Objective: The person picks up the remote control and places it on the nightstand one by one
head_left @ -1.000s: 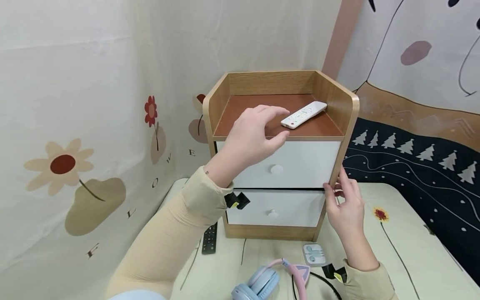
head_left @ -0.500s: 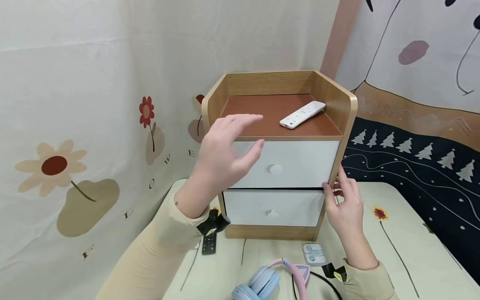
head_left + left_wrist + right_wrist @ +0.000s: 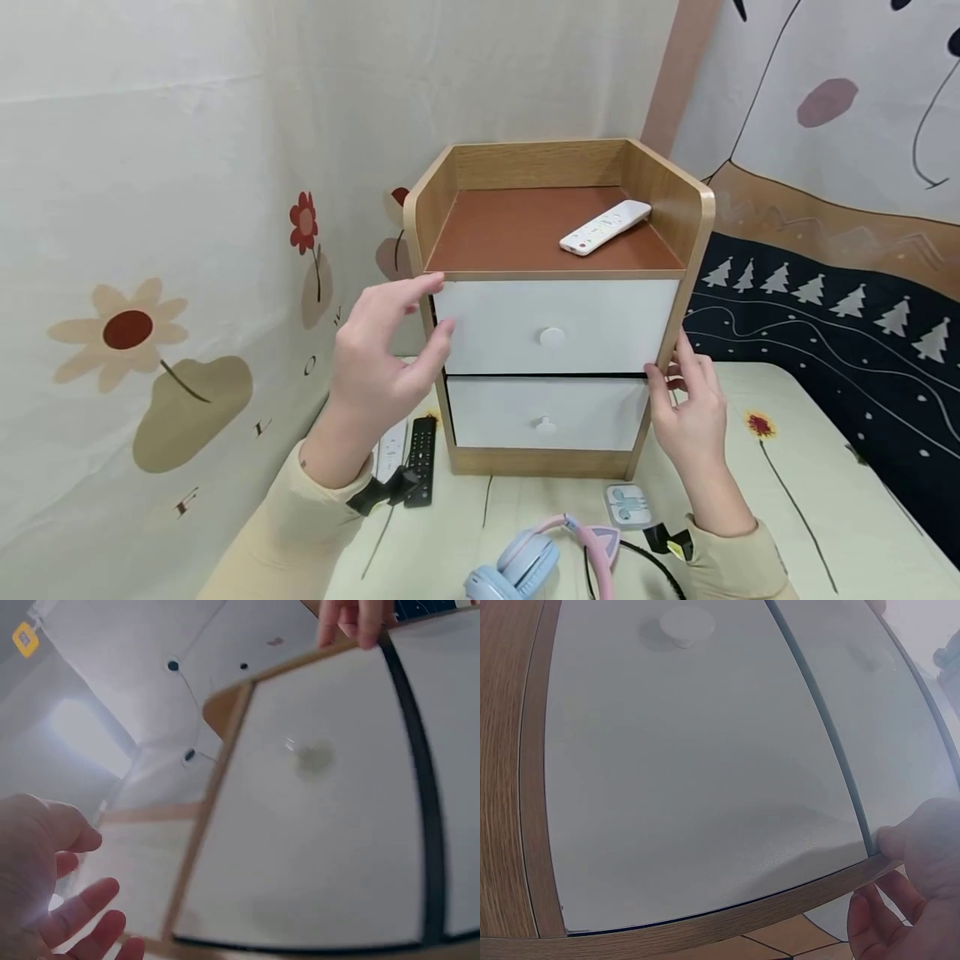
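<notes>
A small wooden cabinet [image 3: 540, 462] with two white drawers stands on the bed-like surface, both drawers pushed in. On its brown top shelf lies a white remote control [image 3: 604, 227], tilted against the right side wall. My left hand [image 3: 382, 358] hovers by the cabinet's left front edge, thumb and fingers spread with nothing between them; the left wrist view shows its fingers [image 3: 82, 904] apart from the drawer fronts. My right hand [image 3: 692, 417] holds the cabinet's right side edge, thumb at the front by the gap between drawers and fingers [image 3: 870, 922] behind the edge.
Left of the cabinet lie a black remote control [image 3: 422, 462] and a white slim object [image 3: 392, 450], partly hidden by my left wrist. Blue and pink headphones [image 3: 528, 562] with a black cable and a small earphone case [image 3: 628, 506] lie in front. Patterned cloth hangs behind.
My left hand has moved left and down, from beside the white remote control to the cabinet's left front edge. The remote and my right hand have stayed in place.
</notes>
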Motion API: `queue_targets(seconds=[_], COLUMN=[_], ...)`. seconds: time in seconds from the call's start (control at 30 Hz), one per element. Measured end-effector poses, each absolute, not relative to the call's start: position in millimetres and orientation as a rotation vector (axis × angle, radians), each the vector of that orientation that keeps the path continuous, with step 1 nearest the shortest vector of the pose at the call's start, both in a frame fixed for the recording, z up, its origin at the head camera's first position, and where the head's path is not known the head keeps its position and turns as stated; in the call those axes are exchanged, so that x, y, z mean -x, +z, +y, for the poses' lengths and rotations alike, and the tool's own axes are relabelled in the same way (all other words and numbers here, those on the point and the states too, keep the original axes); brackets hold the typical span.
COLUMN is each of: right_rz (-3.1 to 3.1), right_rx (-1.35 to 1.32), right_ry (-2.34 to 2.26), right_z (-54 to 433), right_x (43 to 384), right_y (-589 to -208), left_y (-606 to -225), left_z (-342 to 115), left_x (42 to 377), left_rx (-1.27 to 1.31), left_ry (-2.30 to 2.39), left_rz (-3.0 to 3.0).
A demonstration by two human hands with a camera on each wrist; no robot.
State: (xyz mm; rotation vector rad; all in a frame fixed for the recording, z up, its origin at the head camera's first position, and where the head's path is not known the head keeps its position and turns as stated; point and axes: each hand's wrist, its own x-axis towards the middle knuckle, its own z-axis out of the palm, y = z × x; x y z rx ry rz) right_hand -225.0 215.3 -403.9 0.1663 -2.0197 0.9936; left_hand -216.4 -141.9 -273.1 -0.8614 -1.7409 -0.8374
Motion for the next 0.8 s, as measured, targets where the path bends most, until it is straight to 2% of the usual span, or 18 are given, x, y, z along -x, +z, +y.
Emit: queue_targets(seconds=[0.33, 0.53, 0.8], right_rz=[-2.021, -2.0, -2.002], right_rx=[-0.17, -0.179, -0.181], right_ry=[0.994, 0.983, 0.975], right_z=[214.8, 215.7, 215.4], right_x=[225.1, 225.7, 226.0], right_y=[-405.2, -404.7, -403.9], left_y=[-348.1, -397.9, -449.7], left_z=[-190.6, -211.8, -234.2], left_x=[226.4, 236.5, 246.0], left_rx=[0.576, 0.323, 0.123], left_ry=[-0.978, -0.998, -0.982], left_rz=[-1.929, -2.191, -2.449])
